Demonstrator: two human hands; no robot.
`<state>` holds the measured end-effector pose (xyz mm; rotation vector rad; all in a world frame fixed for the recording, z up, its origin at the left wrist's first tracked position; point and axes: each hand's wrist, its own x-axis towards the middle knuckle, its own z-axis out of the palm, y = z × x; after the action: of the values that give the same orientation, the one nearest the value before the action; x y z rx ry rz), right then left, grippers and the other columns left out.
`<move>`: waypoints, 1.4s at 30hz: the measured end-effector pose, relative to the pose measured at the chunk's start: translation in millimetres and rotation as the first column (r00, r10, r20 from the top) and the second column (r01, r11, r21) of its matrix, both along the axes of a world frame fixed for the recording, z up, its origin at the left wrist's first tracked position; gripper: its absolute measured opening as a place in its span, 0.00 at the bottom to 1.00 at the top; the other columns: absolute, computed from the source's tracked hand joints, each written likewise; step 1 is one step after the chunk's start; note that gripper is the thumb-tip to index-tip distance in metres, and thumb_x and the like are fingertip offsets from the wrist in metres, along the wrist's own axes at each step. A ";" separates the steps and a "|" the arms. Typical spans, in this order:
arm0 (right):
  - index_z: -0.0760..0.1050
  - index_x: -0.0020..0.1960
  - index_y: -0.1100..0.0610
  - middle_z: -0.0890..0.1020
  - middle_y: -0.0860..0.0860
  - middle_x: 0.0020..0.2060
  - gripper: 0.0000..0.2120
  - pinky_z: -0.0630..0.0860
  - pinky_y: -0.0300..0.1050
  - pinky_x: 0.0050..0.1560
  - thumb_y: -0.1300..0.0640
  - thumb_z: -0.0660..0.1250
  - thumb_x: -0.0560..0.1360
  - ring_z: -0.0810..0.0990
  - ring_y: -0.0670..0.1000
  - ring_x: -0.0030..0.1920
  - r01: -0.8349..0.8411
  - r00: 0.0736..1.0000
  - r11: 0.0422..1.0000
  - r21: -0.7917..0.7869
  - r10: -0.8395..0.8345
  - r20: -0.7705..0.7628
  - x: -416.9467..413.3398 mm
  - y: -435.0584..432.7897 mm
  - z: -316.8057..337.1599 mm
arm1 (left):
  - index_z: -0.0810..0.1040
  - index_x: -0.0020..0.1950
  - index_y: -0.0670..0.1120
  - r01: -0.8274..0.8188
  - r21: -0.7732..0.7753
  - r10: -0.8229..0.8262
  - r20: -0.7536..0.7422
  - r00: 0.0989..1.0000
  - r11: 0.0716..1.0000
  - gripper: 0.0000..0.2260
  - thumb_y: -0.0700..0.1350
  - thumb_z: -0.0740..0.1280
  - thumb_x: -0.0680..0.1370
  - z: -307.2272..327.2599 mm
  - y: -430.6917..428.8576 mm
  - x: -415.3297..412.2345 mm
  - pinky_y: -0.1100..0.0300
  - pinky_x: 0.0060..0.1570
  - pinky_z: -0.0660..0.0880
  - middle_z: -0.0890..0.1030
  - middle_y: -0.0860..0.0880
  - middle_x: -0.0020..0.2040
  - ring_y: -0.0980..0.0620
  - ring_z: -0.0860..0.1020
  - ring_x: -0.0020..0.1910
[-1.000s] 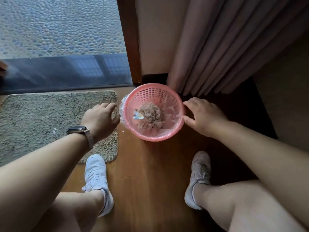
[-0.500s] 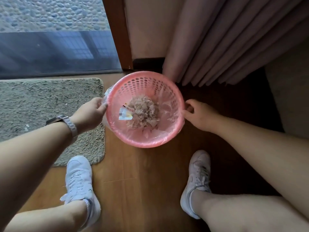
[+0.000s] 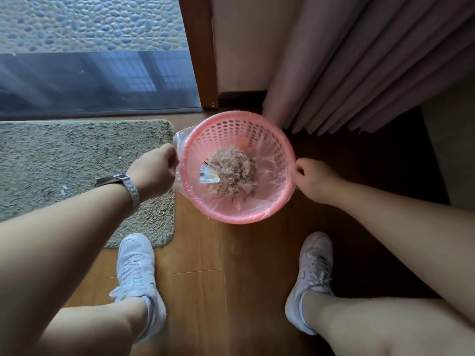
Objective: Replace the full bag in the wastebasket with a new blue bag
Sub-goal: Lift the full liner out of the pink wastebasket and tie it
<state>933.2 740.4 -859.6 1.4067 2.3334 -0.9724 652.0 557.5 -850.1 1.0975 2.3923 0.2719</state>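
A pink perforated wastebasket [image 3: 239, 217] stands on the wooden floor between my feet and the curtain. A clear plastic bag [image 3: 180, 138] lines it, folded over the rim, and holds crumpled tissue-like waste [image 3: 232, 173] and a small wrapper. My left hand [image 3: 154, 173], with a watch on the wrist, is closed on the bag's loose edge at the basket's left side. My right hand [image 3: 312, 179] pinches the bag's edge at the right rim. No blue bag is in view.
A grey shaggy mat [image 3: 77, 170] lies left of the basket. A pink curtain [image 3: 359, 73] hangs just behind it at the right, a wooden door frame [image 3: 200, 60] and a glass door behind. My two white shoes [image 3: 136, 273] stand close in front.
Both hands have gone from resting beside the basket to gripping the clear bag's edge at its left and right rim. The view has shifted slightly.
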 end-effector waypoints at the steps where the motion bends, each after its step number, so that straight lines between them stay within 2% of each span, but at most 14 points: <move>1: 0.69 0.35 0.53 0.78 0.51 0.34 0.13 0.65 0.41 0.29 0.52 0.60 0.78 0.75 0.51 0.33 -0.024 1.000 0.999 0.024 0.023 0.008 -2.2 -1.3 4.0 | 0.72 0.45 0.48 0.015 0.020 -0.015 -0.013 1.000 1.000 0.05 0.44 0.60 0.80 3.5 0.2 1.2 0.55 0.36 0.67 0.76 0.49 0.39 0.47 0.74 0.36; 5: 0.67 0.33 0.51 0.76 0.48 0.32 0.14 0.64 0.41 0.28 0.51 0.61 0.78 0.75 0.51 0.32 -0.113 0.993 0.987 0.114 0.115 -0.014 -10.9 -8.1 18.4 | 0.74 0.45 0.48 -0.004 0.112 -0.003 0.069 0.998 0.994 0.04 0.44 0.62 0.79 15.9 3.8 8.0 0.53 0.40 0.72 0.78 0.49 0.41 0.45 0.75 0.40; 9: 0.62 0.32 0.46 0.70 0.46 0.37 0.16 0.64 0.42 0.31 0.53 0.61 0.77 0.72 0.49 0.35 -0.179 0.971 0.966 0.184 0.204 -0.124 -24.8 -16.8 27.2 | 0.76 0.46 0.46 -0.019 0.115 -0.010 0.240 0.971 0.993 0.05 0.44 0.64 0.79 25.4 6.3 16.6 0.53 0.42 0.77 0.81 0.47 0.44 0.45 0.79 0.43; 13: 0.69 0.38 0.52 0.72 0.49 0.44 0.10 0.73 0.47 0.38 0.52 0.60 0.77 0.73 0.51 0.39 -0.273 0.954 0.943 0.191 0.292 -0.074 -23.6 -20.0 20.7 | 0.76 0.46 0.44 -0.064 0.134 0.007 0.390 0.921 0.989 0.05 0.43 0.63 0.80 33.6 9.8 24.9 0.69 0.23 0.66 0.81 0.51 0.42 0.62 0.76 0.28; 17: 0.69 0.37 0.53 0.73 0.50 0.42 0.10 0.70 0.45 0.36 0.53 0.60 0.77 0.72 0.51 0.38 -0.220 0.967 0.961 0.168 0.238 -0.094 -22.5 -20.2 15.4 | 0.76 0.49 0.41 -0.053 0.105 -0.003 0.474 0.881 0.993 0.05 0.43 0.64 0.80 34.0 9.7 27.1 0.71 0.20 0.64 0.82 0.53 0.43 0.66 0.77 0.26; 19: 0.69 0.37 0.55 0.73 0.50 0.40 0.11 0.69 0.44 0.33 0.54 0.60 0.77 0.72 0.51 0.36 -0.182 0.972 0.968 0.172 0.204 -0.117 -25.1 -21.4 13.5 | 0.76 0.48 0.43 -0.020 0.093 -0.023 0.441 0.897 0.995 0.05 0.44 0.65 0.80 29.4 8.4 28.5 0.70 0.24 0.67 0.82 0.51 0.45 0.63 0.80 0.32; 21: 0.70 0.38 0.56 0.73 0.50 0.38 0.10 0.70 0.45 0.33 0.54 0.60 0.77 0.73 0.51 0.36 -0.162 0.973 0.975 0.149 0.183 -0.141 -27.1 -23.6 11.1 | 0.76 0.48 0.45 -0.015 0.086 -0.020 0.393 0.919 0.996 0.04 0.45 0.66 0.79 22.3 7.4 28.7 0.64 0.32 0.73 0.81 0.50 0.48 0.54 0.82 0.43; 24: 0.72 0.39 0.55 0.76 0.49 0.38 0.07 0.73 0.44 0.32 0.55 0.62 0.76 0.76 0.50 0.37 -0.124 0.974 0.990 0.070 0.135 -0.182 -26.8 -23.7 8.9 | 0.75 0.48 0.46 -0.035 0.090 0.005 0.318 0.948 0.995 0.06 0.47 0.69 0.76 17.3 9.4 28.2 0.54 0.43 0.78 0.80 0.50 0.46 0.51 0.79 0.45; 28: 0.73 0.42 0.56 0.79 0.51 0.38 0.02 0.76 0.46 0.36 0.57 0.64 0.73 0.77 0.52 0.39 0.009 0.968 1.000 -0.030 -0.016 -0.249 -26.6 -17.3 6.8 | 0.76 0.45 0.47 0.012 0.185 -0.042 0.163 0.986 0.983 0.06 0.49 0.69 0.76 13.9 10.7 28.2 0.57 0.40 0.75 0.80 0.52 0.41 0.52 0.79 0.41; 32: 0.72 0.48 0.57 0.77 0.53 0.45 0.04 0.75 0.45 0.39 0.59 0.64 0.74 0.77 0.53 0.43 0.037 0.973 0.999 0.020 -0.031 -0.228 -19.8 -10.7 -6.8 | 0.75 0.49 0.46 0.104 0.235 -0.086 -0.084 0.993 0.967 0.06 0.48 0.66 0.77 6.2 5.7 22.7 0.55 0.37 0.72 0.80 0.50 0.42 0.48 0.77 0.38; 36: 0.71 0.59 0.55 0.75 0.51 0.49 0.15 0.76 0.46 0.46 0.52 0.65 0.75 0.76 0.51 0.47 0.085 0.984 0.996 -0.030 -0.089 -0.157 -12.1 -2.6 -13.3 | 0.70 0.63 0.51 0.082 0.197 -0.065 -0.089 0.994 0.977 0.16 0.51 0.65 0.77 -0.1 0.9 12.6 0.54 0.35 0.75 0.78 0.53 0.44 0.49 0.78 0.39; 38: 0.71 0.60 0.54 0.75 0.50 0.50 0.17 0.77 0.48 0.48 0.50 0.64 0.74 0.77 0.51 0.47 0.052 0.981 0.997 -0.061 -0.062 -0.182 -16.5 -1.3 -10.8 | 0.69 0.68 0.54 0.101 0.172 -0.086 -0.096 0.992 0.980 0.19 0.52 0.66 0.77 -2.1 0.0 9.3 0.56 0.33 0.73 0.77 0.53 0.44 0.51 0.77 0.38; 40: 0.73 0.57 0.53 0.77 0.50 0.48 0.15 0.78 0.50 0.47 0.49 0.65 0.73 0.77 0.51 0.46 -0.023 0.979 1.000 0.000 0.023 -0.201 -24.8 -1.2 -8.6 | 0.73 0.65 0.54 0.118 0.167 -0.099 -0.116 0.988 0.979 0.16 0.51 0.66 0.77 -4.1 -1.0 4.5 0.56 0.35 0.72 0.77 0.52 0.45 0.50 0.77 0.39; 42: 0.74 0.56 0.54 0.78 0.50 0.49 0.14 0.78 0.51 0.46 0.49 0.65 0.74 0.77 0.52 0.45 -0.052 0.980 0.996 0.068 0.065 -0.188 -33.3 -0.5 -6.9 | 0.80 0.57 0.51 0.122 0.165 -0.101 -0.131 0.986 0.979 0.10 0.51 0.66 0.77 -5.0 -0.3 1.0 0.56 0.36 0.73 0.78 0.51 0.45 0.49 0.77 0.40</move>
<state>899.9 739.9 -866.6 1.3113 2.5488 -1.0681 653.1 557.2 -855.1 1.3591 2.4381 0.3900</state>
